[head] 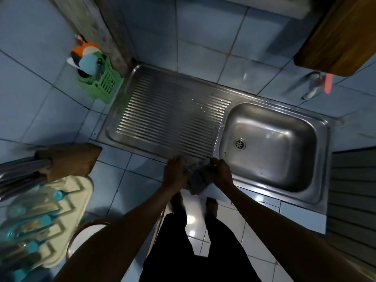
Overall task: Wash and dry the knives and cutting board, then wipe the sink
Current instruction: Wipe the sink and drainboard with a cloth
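At the far left edge of the view, a wooden knife block (69,161) holding metal-handled knives (20,171) stands beside a cream rack (67,204), both blurred. A green plastic basket (105,82) sits on the tiled counter just beside the back left corner of the steel sink unit (323,127). The ribbed drainboard (166,119) occupies the left part of the unit, with water droplets near its right end. At the front edge of the drainboard, the left hand (176,173) and the right hand (220,173) both grip a grey cloth (198,179) bunched between them, fingers curled round it. The basin (270,145) lies to the right, its drain (240,143) uncovered. A wooden cutting board (335,37) hangs at the upper right, above the counter's back right corner.
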